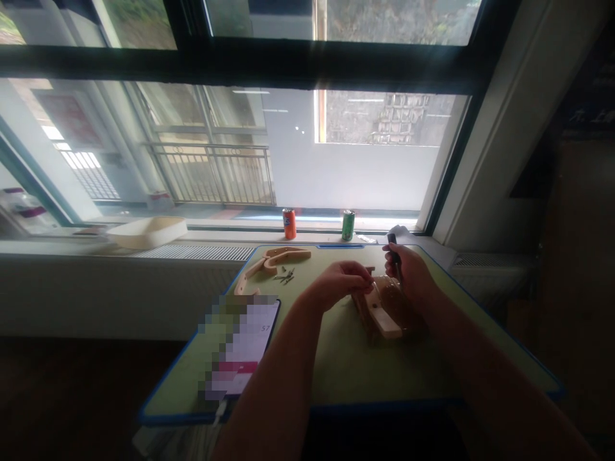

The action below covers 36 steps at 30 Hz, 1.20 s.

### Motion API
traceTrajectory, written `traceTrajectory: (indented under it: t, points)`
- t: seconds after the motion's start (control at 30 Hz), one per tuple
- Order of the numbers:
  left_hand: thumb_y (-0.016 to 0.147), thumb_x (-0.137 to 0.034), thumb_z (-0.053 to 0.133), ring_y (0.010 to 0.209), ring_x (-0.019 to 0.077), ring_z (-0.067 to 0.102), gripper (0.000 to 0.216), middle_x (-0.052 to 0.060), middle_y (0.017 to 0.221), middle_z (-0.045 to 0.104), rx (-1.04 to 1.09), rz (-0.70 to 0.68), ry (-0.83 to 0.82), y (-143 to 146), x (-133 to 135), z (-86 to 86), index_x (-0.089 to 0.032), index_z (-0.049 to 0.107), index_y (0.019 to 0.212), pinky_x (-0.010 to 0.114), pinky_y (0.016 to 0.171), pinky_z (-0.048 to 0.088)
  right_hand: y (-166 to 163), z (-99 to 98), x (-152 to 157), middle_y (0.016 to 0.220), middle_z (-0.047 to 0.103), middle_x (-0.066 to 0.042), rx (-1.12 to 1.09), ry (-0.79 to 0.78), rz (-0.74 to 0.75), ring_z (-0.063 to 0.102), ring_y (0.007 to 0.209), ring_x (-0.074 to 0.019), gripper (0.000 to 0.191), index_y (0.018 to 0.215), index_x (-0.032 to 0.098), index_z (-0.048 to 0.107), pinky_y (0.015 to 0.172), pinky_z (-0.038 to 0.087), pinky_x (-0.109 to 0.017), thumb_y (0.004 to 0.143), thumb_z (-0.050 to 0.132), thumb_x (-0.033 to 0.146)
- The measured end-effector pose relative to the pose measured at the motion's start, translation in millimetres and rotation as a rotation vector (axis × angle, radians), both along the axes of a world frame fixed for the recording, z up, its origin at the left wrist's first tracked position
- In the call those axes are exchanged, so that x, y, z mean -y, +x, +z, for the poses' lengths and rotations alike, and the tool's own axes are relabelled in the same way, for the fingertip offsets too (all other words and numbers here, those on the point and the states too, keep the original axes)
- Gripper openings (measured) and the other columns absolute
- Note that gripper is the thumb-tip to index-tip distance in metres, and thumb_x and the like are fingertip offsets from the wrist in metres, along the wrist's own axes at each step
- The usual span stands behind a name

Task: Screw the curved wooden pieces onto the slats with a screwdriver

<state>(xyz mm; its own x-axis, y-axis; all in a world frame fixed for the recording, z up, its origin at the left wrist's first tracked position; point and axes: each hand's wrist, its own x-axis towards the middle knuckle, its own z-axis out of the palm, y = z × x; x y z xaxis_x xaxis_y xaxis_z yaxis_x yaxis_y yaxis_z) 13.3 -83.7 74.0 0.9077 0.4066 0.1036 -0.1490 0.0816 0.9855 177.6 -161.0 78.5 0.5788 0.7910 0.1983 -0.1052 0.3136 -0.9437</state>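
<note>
A wooden assembly [387,322] lies on the green table [346,371], with a pale slat along its near side and a brown, shiny curved part beside it. My left hand [343,285] is at its left end, fingertips pinched together against the wood; whatever they hold is too small to make out. In my right hand [416,269] is a black-handled screwdriver [393,246], held upright over the assembly with its shaft pointing down. Its tip is hard to see against the wood. Several screws [287,276] lie loose left of my hands, near curved wooden pieces [283,257].
A phone [245,352] with a white cable [220,411] lies at the table's left. On the window sill behind stand an orange can [289,224], a green can [348,225] and a cream tub [148,234]. The table has a blue edge.
</note>
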Motion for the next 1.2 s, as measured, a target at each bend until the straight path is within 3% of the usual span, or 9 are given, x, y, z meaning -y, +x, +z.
traceTrajectory:
  t: [0.17, 0.3, 0.43, 0.53, 0.7, 0.9, 1.1, 1.2]
  points:
    - [0.066, -0.012, 0.069, 0.076, 0.0138, 0.063, 0.021, 0.005, 0.081, 0.063, 0.127, -0.095, -0.028, 2.2, -4.0, -3.3, -0.010, 0.060, 0.085, 0.027, 0.072, 0.048, -12.0, 5.4, 10.2, 0.050, 0.042, 0.005, 0.086, -0.050, 0.127, 0.037, 0.040, -0.0054, 0.020, 0.060, 0.017, 0.048, 0.037, 0.029, -0.021, 0.069, 0.062, 0.029]
    - [0.071, -0.012, 0.065, 0.074, 0.0107, 0.061, 0.014, 0.002, 0.081, 0.061, 0.252, -0.089, -0.140, 1.2, -2.7, -0.3, -0.012, 0.058, 0.084, 0.024, 0.071, 0.048, -18.7, 12.0, 23.1, 0.047, 0.040, 0.006, 0.282, -0.176, 0.293, 0.033, 0.038, -0.0048, 0.022, 0.065, 0.016, 0.050, 0.036, 0.024, -0.020, 0.070, 0.064, 0.034]
    - [0.070, -0.010, 0.065, 0.076, 0.0095, 0.061, 0.013, 0.001, 0.080, 0.061, 0.299, -0.106, -0.216, -1.6, -4.0, 1.5, -0.012, 0.058, 0.082, 0.021, 0.072, 0.048, -9.6, 25.8, 44.8, 0.049, 0.040, 0.008, 0.445, -0.355, 0.690, 0.032, 0.039, -0.0045, 0.022, 0.076, 0.017, 0.051, 0.038, 0.026, -0.019, 0.074, 0.061, 0.037]
    - [0.069, -0.009, 0.066, 0.079, 0.0096, 0.061, 0.015, 0.002, 0.082, 0.063, 0.324, -0.103, -0.274, -3.2, -6.2, 0.7, -0.013, 0.060, 0.083, 0.020, 0.074, 0.048, -0.7, 38.0, 60.0, 0.058, 0.046, 0.005, 0.710, -0.382, 0.966, 0.039, 0.048, -0.0059, 0.026, 0.070, 0.015, 0.051, 0.043, 0.031, -0.019, 0.064, 0.071, 0.032]
    - [0.068, -0.012, 0.067, 0.072, 0.0108, 0.062, 0.027, 0.009, 0.087, 0.066, 0.218, -0.156, -0.240, -4.4, -8.0, -1.2, -0.008, 0.063, 0.095, 0.019, 0.066, 0.049, -5.1, 47.3, 61.1, 0.087, 0.057, 0.001, 1.051, -0.320, 0.970, 0.049, 0.071, -0.0118, 0.057, 0.112, 0.020, 0.054, 0.062, 0.040, -0.022, 0.059, 0.075, 0.030]
    - [0.069, -0.012, 0.067, 0.076, 0.0115, 0.063, 0.027, 0.010, 0.094, 0.066, 0.227, -0.145, -0.260, -0.8, -5.4, -3.5, -0.008, 0.063, 0.095, 0.019, 0.069, 0.049, -12.4, 42.6, 53.7, 0.084, 0.057, 0.001, 1.093, -0.442, 1.078, 0.050, 0.073, -0.0130, 0.046, 0.108, 0.017, 0.060, 0.066, 0.041, -0.023, 0.066, 0.069, 0.033]
    - [0.067, -0.009, 0.067, 0.077, 0.0121, 0.063, 0.025, 0.005, 0.088, 0.064, 0.258, -0.202, -0.330, 2.5, -5.1, -9.0, -0.011, 0.062, 0.091, 0.021, 0.072, 0.050, -2.6, 41.4, 57.2, 0.080, 0.055, 0.001, 1.073, -0.383, 1.086, 0.047, 0.069, -0.0106, 0.041, 0.104, 0.016, 0.061, 0.060, 0.038, -0.020, 0.065, 0.068, 0.026]
    - [0.066, -0.007, 0.066, 0.077, 0.0123, 0.063, 0.026, 0.005, 0.088, 0.064, 0.270, -0.223, -0.335, 4.5, -4.3, -10.8, -0.012, 0.061, 0.092, 0.020, 0.070, 0.050, 7.1, 39.8, 59.5, 0.075, 0.053, 0.002, 1.031, -0.334, 0.999, 0.044, 0.062, -0.0088, 0.041, 0.107, 0.017, 0.061, 0.055, 0.036, -0.020, 0.067, 0.065, 0.024]
